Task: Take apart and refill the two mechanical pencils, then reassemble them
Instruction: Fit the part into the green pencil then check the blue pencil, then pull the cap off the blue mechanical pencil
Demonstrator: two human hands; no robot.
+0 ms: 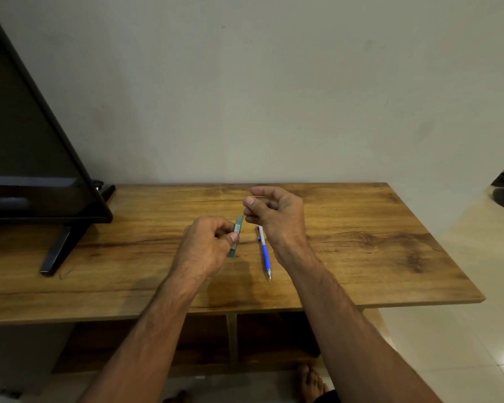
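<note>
We see a wooden surface (361, 234) with a warm brown grain and dark knots, standing against a plain pale wall (274, 82). On the left side of it stands a black television (26, 141), tilted in the wide view, with a thin black foot (57, 248) resting on the wood. Nothing stands between the hands and the pencils; the television is well apart from them.

The left hand (204, 248) is closed around a slim, greenish, half-transparent lead case (235, 238) with a small white label, held nearly upright above the surface between thumb and fingers. The right hand (274, 216) is just beside the top of this case, with thumb and forefinger pinched together at its upper end; what they pinch is too small for us to tell. The other fingers of this hand are curled in.

A blue and white mechanical pencil (264, 251) lies flat on the surface, just under the right wrist, its metal tip pointing toward the near edge. We can see only this one pencil.

Below the surface there is a dark open shelf (186, 341), and a bare foot (310, 382) stands on the pale tiled floor (448, 330).
</note>
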